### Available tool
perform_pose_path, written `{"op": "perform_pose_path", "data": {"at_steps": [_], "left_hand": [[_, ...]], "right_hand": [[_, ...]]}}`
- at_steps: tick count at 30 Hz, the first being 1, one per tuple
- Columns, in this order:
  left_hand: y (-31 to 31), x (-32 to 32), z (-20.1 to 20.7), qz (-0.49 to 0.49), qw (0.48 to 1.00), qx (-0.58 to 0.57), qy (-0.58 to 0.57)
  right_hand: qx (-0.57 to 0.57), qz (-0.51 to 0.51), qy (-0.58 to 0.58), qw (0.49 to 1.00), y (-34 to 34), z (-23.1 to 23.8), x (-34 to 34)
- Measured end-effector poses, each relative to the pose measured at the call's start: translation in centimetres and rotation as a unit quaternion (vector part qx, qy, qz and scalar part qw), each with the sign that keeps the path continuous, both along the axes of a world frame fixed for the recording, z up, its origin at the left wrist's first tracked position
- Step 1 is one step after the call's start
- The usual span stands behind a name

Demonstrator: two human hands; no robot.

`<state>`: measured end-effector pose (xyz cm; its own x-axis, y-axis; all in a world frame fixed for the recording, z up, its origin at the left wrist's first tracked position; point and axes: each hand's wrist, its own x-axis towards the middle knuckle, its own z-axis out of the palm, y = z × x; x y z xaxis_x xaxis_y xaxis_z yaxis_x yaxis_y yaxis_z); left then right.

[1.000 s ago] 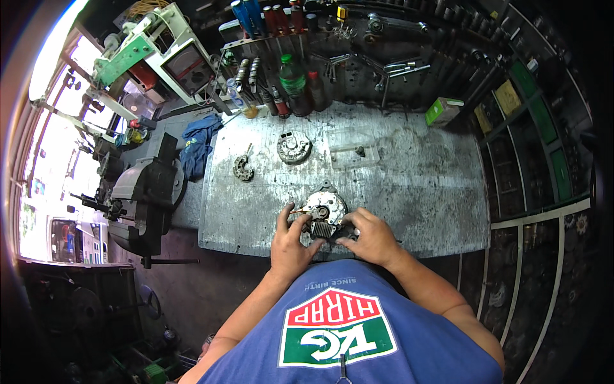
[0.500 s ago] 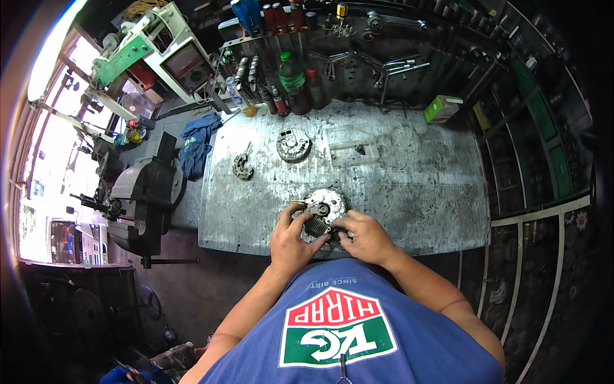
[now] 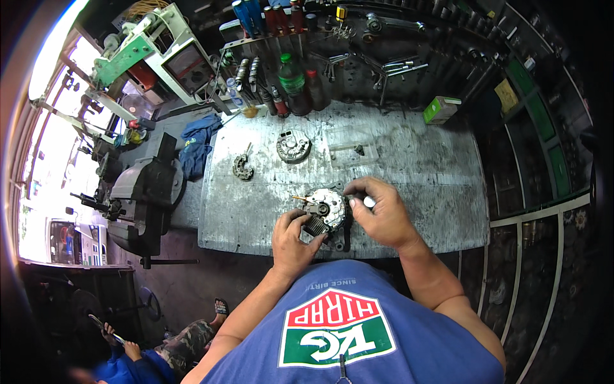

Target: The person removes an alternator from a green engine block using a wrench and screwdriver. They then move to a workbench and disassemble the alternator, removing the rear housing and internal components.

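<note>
An alternator [image 3: 332,203] with its silvery end face upward lies near the front edge of the workbench. My left hand [image 3: 294,238] is closed on its left side, fingers and thumb around a dark finned block [image 3: 315,225]. A thin copper-coloured stud sticks out to the left. My right hand [image 3: 384,212] is at the alternator's right edge, its thumb and forefinger curled toward each other. A small pale spot shows among those fingers; what they hold, if anything, I cannot make out. Farther back lie a round metal cover [image 3: 294,146] and a curved, C-shaped part [image 3: 242,166].
A metal-topped workbench [image 3: 422,185] carries a clear flat plastic piece [image 3: 354,153] and a green-white box [image 3: 442,110]. Bottles [image 3: 291,80] and hung tools line the back. A bench vise [image 3: 144,198] stands left, beside a blue cloth [image 3: 196,144]. Another person [image 3: 150,358] is at lower left.
My right hand has moved up and rightward from the alternator's front to its right edge. My left hand stays on the finned block. More of the other person shows at lower left.
</note>
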<state>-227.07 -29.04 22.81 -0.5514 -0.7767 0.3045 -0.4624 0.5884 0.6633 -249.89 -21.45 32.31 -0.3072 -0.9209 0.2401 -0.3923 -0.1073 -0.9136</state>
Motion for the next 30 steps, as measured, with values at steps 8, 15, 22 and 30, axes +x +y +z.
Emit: {"op": "perform_pose_path", "data": {"at_steps": [8,15,22,30], "left_hand": [[0.1,-0.2,2.4,0.007,0.997,-0.052,0.051],[-3.8,-3.4,4.6,-0.081,0.993,0.044,0.079],[-13.1,-11.0,3.8,-0.134,0.973,0.185,-0.034],[-21.9,-19.7,-4.4,-0.064,0.713,0.695,-0.073]], "right_hand": [[0.042,0.007,0.020,0.999,0.6,-2.3,0.1],[0.080,-0.034,0.003,0.996,1.0,-4.2,-1.9],[0.096,-0.128,-0.005,0.987,3.2,-7.3,-5.2],[0.134,-0.249,-0.027,0.959,9.3,-11.1,-7.5]]}}
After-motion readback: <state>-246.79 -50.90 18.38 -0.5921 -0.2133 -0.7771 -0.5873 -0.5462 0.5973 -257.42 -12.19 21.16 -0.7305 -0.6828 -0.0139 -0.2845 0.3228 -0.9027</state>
